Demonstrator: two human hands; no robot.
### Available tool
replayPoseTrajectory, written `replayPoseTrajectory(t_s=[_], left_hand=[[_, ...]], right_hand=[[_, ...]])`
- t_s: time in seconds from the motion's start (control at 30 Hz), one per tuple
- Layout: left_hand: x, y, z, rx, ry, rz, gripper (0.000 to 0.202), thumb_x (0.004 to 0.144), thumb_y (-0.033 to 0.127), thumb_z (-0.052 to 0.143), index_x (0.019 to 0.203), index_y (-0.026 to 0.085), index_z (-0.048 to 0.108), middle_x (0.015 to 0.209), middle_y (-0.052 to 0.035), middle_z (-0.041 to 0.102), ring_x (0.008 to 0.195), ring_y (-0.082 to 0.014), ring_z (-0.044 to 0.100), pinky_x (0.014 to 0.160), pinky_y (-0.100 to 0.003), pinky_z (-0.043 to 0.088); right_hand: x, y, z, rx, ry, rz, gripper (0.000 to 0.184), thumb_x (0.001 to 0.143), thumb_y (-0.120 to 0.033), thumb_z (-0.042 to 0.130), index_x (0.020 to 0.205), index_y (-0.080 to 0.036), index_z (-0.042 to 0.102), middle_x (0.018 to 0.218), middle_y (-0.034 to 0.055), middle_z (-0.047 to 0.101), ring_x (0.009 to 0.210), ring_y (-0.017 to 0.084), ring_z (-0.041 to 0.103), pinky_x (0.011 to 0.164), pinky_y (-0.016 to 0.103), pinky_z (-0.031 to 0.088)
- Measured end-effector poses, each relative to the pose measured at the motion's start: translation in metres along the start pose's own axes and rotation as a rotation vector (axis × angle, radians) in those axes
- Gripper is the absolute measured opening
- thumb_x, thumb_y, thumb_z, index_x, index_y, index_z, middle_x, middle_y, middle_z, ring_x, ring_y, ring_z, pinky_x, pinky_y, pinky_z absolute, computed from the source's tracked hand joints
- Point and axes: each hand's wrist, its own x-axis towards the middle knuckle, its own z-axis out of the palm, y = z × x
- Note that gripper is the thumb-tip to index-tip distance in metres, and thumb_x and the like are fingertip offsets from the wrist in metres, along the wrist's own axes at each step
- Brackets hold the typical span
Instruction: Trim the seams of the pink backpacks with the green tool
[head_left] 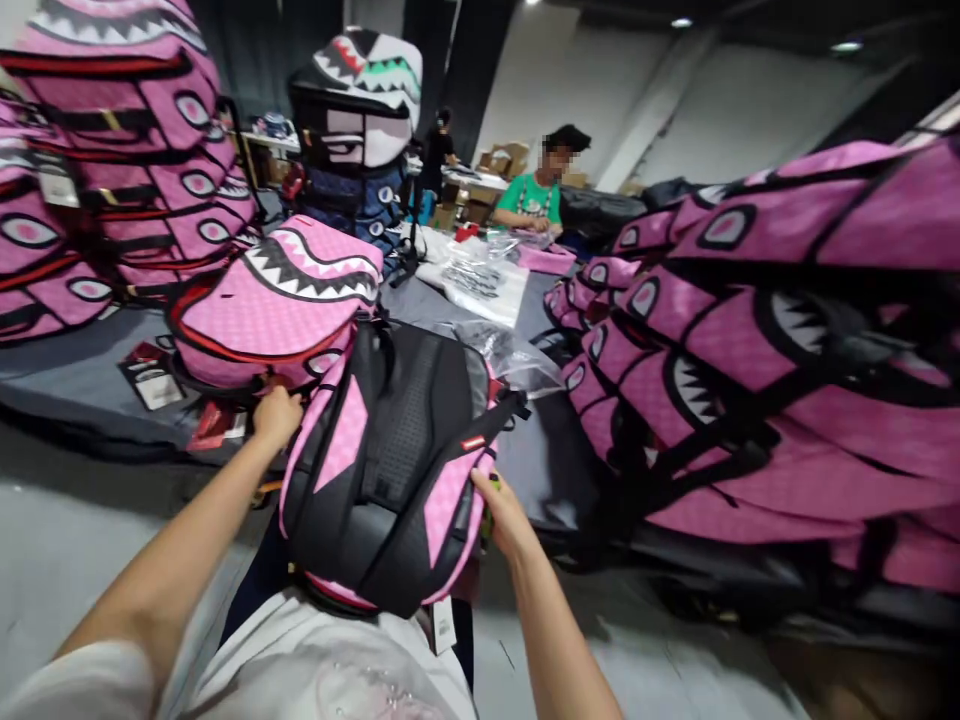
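A backpack [397, 420] with black padded back panel and pink checkered straps faces up in front of my body, its lower end against my shirt. My right hand [501, 510] grips its right side; a small yellow-green object shows beside the fingers, its kind unclear. My left hand [279, 415] is closed at the near edge of a pink shark-mouth backpack [277, 300], which lies on the table just left of the first one. What those fingers pinch is hidden. A white tag [444, 628] dangles from the near backpack's bottom.
Stacked pink backpacks [142, 150] rise at the left, and another large pile [750, 360] fills the right. Behind stand black-white and navy backpacks [360, 130]. Clear plastic bags [510, 355] and hang tags [154, 378] lie on the grey-covered table [555, 450]. A person in green [529, 200] works across it.
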Motion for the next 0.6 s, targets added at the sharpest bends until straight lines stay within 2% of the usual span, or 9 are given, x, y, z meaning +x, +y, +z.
replayPoseTrajectory(t_s=[0.07,0.13,0.2,0.27,0.33,0.37,0.43,0.5,0.6], left_hand=[[-0.005,0.003,-0.022,0.081,0.033,0.062,0.035,0.092,0.031,0.047,0.109,0.006,0.066,0.106,-0.0327,0.071,0.105,-0.0472,0.069,0.083,-0.055,0.052],[-0.025,0.016,-0.029,0.139,0.124,0.223,0.043,0.099,0.037,0.036,0.117,0.011,0.065,0.110,-0.0271,0.072,0.110,-0.0430,0.068,0.090,-0.057,0.050],[-0.054,0.035,-0.012,0.166,0.140,0.486,0.048,0.102,0.045,0.032,0.128,0.017,0.062,0.127,-0.0185,0.069,0.124,-0.0338,0.062,0.106,-0.052,0.045],[-0.086,0.049,0.028,0.190,-0.008,0.826,0.045,0.093,0.054,0.056,0.131,0.031,0.063,0.144,-0.0020,0.062,0.140,-0.0235,0.051,0.118,-0.038,0.037],[-0.113,0.052,0.078,0.293,-0.063,1.269,0.054,0.097,0.046,0.053,0.146,0.022,0.052,0.157,-0.0106,0.048,0.148,-0.0281,0.040,0.122,-0.046,0.030],[-0.126,0.049,0.101,0.339,-0.036,1.372,0.056,0.099,0.042,0.051,0.149,0.016,0.047,0.158,-0.0147,0.045,0.148,-0.0298,0.040,0.121,-0.048,0.030],[-0.146,0.039,0.135,0.382,0.050,1.444,0.056,0.100,0.036,0.048,0.151,0.013,0.043,0.159,-0.0172,0.044,0.148,-0.0324,0.041,0.119,-0.050,0.032],[-0.159,0.026,0.145,0.342,0.149,1.463,0.055,0.099,0.033,0.048,0.149,0.011,0.045,0.155,-0.0199,0.048,0.143,-0.0356,0.046,0.115,-0.053,0.037],[-0.139,0.027,0.120,0.159,0.165,1.496,0.060,0.096,0.035,0.050,0.151,0.011,0.041,0.143,-0.0245,0.058,0.129,-0.0391,0.059,0.102,-0.056,0.049]], right_hand=[[0.004,0.009,0.006,0.015,-0.008,0.012,0.073,0.065,-0.060,0.083,0.120,-0.017,0.062,0.082,0.0032,0.075,0.064,0.018,0.067,0.054,0.026,0.052],[0.009,0.016,0.007,0.040,-0.001,0.007,0.074,0.060,-0.059,0.086,0.117,-0.018,0.063,0.083,0.0025,0.074,0.064,0.017,0.066,0.053,0.025,0.051],[0.015,0.020,0.006,0.050,-0.006,-0.010,0.073,0.057,-0.058,0.087,0.115,-0.019,0.064,0.081,0.0005,0.072,0.062,0.015,0.063,0.052,0.023,0.050],[0.017,0.022,0.003,0.041,-0.022,-0.028,0.070,0.058,-0.059,0.086,0.112,-0.020,0.064,0.073,-0.0036,0.067,0.054,0.011,0.056,0.045,0.020,0.043],[0.014,0.023,-0.003,0.024,-0.034,-0.046,0.063,0.061,-0.058,0.084,0.107,-0.020,0.064,0.063,-0.0077,0.058,0.047,0.008,0.045,0.039,0.018,0.033],[0.011,0.023,-0.006,0.019,-0.033,-0.056,0.059,0.062,-0.058,0.083,0.104,-0.020,0.064,0.060,-0.0094,0.054,0.044,0.007,0.039,0.037,0.018,0.029],[0.001,0.024,-0.012,0.020,-0.022,-0.077,0.053,0.063,-0.055,0.082,0.098,-0.019,0.063,0.057,-0.0110,0.049,0.043,0.005,0.033,0.037,0.018,0.025],[-0.010,0.024,-0.015,0.038,-0.015,-0.099,0.050,0.061,-0.050,0.084,0.095,-0.019,0.064,0.060,-0.0098,0.052,0.047,0.005,0.037,0.040,0.018,0.027],[-0.019,0.013,-0.017,0.072,-0.024,-0.137,0.050,0.052,-0.042,0.090,0.090,-0.016,0.070,0.067,-0.0058,0.061,0.056,0.008,0.047,0.048,0.019,0.036]])
